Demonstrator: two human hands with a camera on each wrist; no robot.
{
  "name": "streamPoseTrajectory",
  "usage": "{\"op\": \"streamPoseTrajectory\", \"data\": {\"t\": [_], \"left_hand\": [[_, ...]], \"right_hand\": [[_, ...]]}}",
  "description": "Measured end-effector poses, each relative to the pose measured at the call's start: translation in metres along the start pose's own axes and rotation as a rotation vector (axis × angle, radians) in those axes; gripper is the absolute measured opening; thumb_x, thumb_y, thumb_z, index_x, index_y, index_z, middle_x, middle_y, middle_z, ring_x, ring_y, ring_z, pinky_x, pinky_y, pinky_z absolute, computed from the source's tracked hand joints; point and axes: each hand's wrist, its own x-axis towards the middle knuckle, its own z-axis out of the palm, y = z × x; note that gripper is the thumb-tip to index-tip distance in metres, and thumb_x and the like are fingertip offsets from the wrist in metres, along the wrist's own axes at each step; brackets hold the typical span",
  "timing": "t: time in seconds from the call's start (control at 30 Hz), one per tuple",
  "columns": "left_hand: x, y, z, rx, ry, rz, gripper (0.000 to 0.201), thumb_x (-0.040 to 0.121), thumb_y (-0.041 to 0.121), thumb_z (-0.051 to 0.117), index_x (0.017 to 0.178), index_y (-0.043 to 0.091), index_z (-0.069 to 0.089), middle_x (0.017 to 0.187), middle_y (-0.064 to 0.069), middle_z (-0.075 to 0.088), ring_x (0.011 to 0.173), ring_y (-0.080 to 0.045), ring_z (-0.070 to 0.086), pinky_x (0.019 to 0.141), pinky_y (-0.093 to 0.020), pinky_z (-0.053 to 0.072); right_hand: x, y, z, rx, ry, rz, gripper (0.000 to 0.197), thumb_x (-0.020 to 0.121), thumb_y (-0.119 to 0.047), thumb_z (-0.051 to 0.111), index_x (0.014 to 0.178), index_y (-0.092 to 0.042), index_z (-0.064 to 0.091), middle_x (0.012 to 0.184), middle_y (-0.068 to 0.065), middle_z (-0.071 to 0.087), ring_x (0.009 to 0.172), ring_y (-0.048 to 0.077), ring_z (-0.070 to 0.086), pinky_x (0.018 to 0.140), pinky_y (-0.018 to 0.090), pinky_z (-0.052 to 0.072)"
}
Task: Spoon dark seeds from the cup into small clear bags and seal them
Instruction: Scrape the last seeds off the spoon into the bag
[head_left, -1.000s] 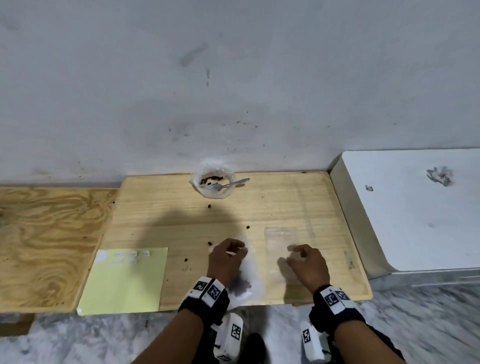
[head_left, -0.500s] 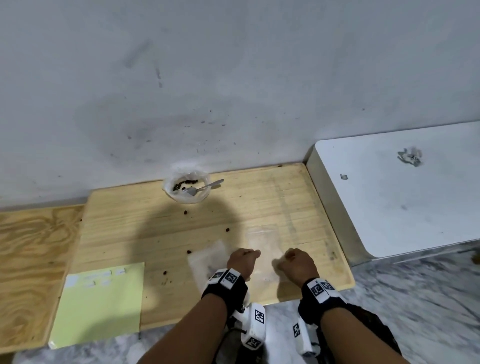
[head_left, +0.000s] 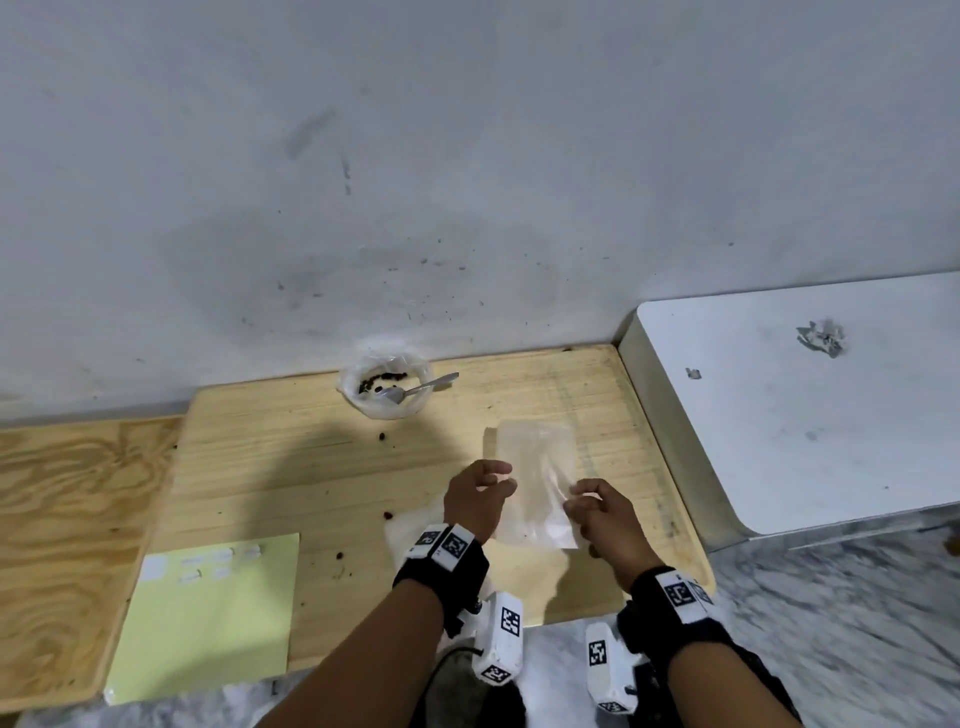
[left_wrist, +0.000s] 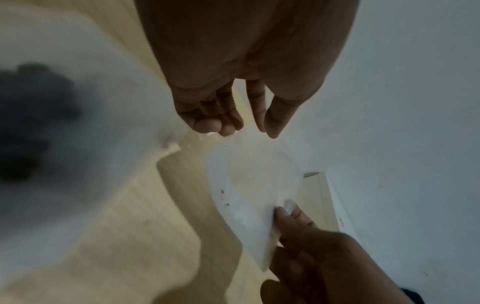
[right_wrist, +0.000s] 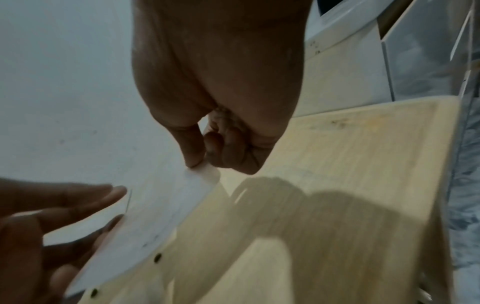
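Observation:
A white cup (head_left: 387, 402) with dark seeds and a metal spoon (head_left: 423, 387) stands at the back of the wooden board (head_left: 291, 467), against the wall. A small empty clear bag (head_left: 535, 483) hangs above the board between my hands. My right hand (head_left: 582, 501) pinches the bag's (right_wrist: 166, 205) right edge between thumb (right_wrist: 192, 152) and curled fingers. My left hand (head_left: 501, 475) hovers at its left edge, and the thumb and fingers (left_wrist: 226, 125) are apart with nothing between them. Under my left wrist lies another bag (head_left: 408, 525) with a dark heap of seeds (left_wrist: 33, 123).
A few loose seeds (head_left: 383, 436) lie scattered on the board. A yellow-green sheet (head_left: 208, 623) with small white labels lies at the front left, beside a plywood panel (head_left: 67, 519). A white cabinet top (head_left: 805, 415) borders the board on the right. Below is a marble floor (head_left: 857, 623).
The clear bag lay flat on the board with both hands curled at its near end. It is now lifted off the board, and my left fingers have opened.

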Motion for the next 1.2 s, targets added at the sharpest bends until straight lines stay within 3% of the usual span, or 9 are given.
{"op": "streamPoseTrajectory", "data": {"t": [0.1, 0.23, 0.3, 0.4, 0.53, 0.63, 0.77, 0.9, 1.2], "left_hand": [[-0.004, 0.025, -0.028, -0.051, -0.019, 0.136, 0.017, 0.081, 0.002, 0.069, 0.087, 0.017, 0.073, 0.067, 0.006, 0.05, 0.064, -0.01, 0.049, 0.059, -0.023, 0.039], [-0.007, 0.048, -0.072, -0.023, -0.042, 0.33, 0.014, 0.074, 0.011, 0.066, 0.08, 0.021, 0.074, 0.073, 0.016, 0.071, 0.066, 0.001, 0.062, 0.065, -0.017, 0.048], [-0.007, 0.059, -0.096, 0.065, -0.08, 0.361, 0.018, 0.078, 0.005, 0.064, 0.079, 0.02, 0.074, 0.075, 0.01, 0.072, 0.06, -0.005, 0.062, 0.06, -0.02, 0.048], [-0.006, 0.074, -0.134, 0.243, -0.201, 0.384, 0.024, 0.08, -0.004, 0.059, 0.08, 0.015, 0.073, 0.069, 0.012, 0.068, 0.054, 0.002, 0.056, 0.058, -0.014, 0.044], [-0.003, 0.094, -0.177, 0.361, -0.361, 0.361, 0.03, 0.077, -0.008, 0.062, 0.073, 0.02, 0.071, 0.06, 0.014, 0.065, 0.054, 0.002, 0.054, 0.06, -0.013, 0.044], [0.009, 0.095, -0.204, 0.44, -0.234, 0.474, 0.033, 0.064, 0.003, 0.071, 0.069, 0.036, 0.067, 0.079, 0.014, 0.066, 0.072, 0.0, 0.055, 0.07, -0.018, 0.045], [0.015, 0.087, -0.228, 0.485, 0.11, 0.601, 0.019, 0.061, 0.029, 0.078, 0.077, 0.034, 0.069, 0.088, 0.014, 0.063, 0.087, -0.008, 0.058, 0.077, -0.026, 0.046], [0.022, 0.093, -0.239, 0.302, 0.047, 0.424, 0.013, 0.074, 0.031, 0.081, 0.071, 0.021, 0.073, 0.065, 0.001, 0.071, 0.064, -0.013, 0.068, 0.068, -0.032, 0.057], [0.05, 0.106, -0.26, 0.078, 0.028, 0.165, 0.014, 0.08, 0.011, 0.068, 0.07, 0.002, 0.07, 0.06, -0.007, 0.071, 0.057, -0.019, 0.069, 0.071, -0.043, 0.062]], "right_hand": [[-0.006, -0.023, 0.006, 0.022, -0.138, -0.001, 0.015, 0.091, -0.003, 0.064, 0.099, -0.014, 0.059, 0.064, -0.007, 0.053, 0.05, 0.011, 0.036, 0.048, 0.021, 0.026], [-0.015, -0.055, 0.031, -0.107, -0.35, -0.007, 0.023, 0.086, -0.002, 0.072, 0.102, -0.014, 0.061, 0.064, -0.005, 0.054, 0.049, 0.013, 0.036, 0.046, 0.02, 0.023], [-0.02, -0.078, 0.049, -0.157, -0.317, -0.076, 0.033, 0.085, -0.001, 0.071, 0.112, -0.017, 0.064, 0.074, -0.005, 0.064, 0.049, 0.01, 0.043, 0.044, 0.019, 0.026], [-0.022, -0.113, 0.077, -0.133, -0.252, -0.202, 0.035, 0.087, -0.007, 0.071, 0.117, -0.025, 0.067, 0.088, -0.004, 0.07, 0.05, 0.001, 0.046, 0.045, 0.018, 0.029], [-0.02, -0.147, 0.11, -0.34, -0.444, -0.163, 0.025, 0.079, -0.004, 0.075, 0.1, -0.019, 0.076, 0.069, 0.0, 0.063, 0.049, 0.008, 0.037, 0.043, 0.02, 0.026], [-0.022, -0.16, 0.142, -0.4, -0.584, -0.075, 0.023, 0.075, 0.005, 0.073, 0.09, -0.011, 0.08, 0.062, 0.004, 0.06, 0.047, 0.012, 0.03, 0.043, 0.019, 0.023], [-0.022, -0.16, 0.192, -0.265, -0.429, 0.006, 0.022, 0.066, 0.005, 0.076, 0.081, -0.011, 0.078, 0.071, 0.011, 0.06, 0.045, 0.011, 0.027, 0.046, 0.02, 0.018], [-0.021, -0.158, 0.23, -0.202, -0.315, -0.035, 0.025, 0.062, -0.001, 0.079, 0.082, -0.015, 0.076, 0.073, 0.003, 0.066, 0.05, 0.009, 0.034, 0.047, 0.021, 0.022], [-0.01, -0.167, 0.261, -0.161, -0.306, -0.181, 0.01, 0.079, -0.007, 0.081, 0.086, -0.002, 0.077, 0.071, -0.002, 0.068, 0.048, 0.0, 0.048, 0.041, 0.016, 0.03]]}}
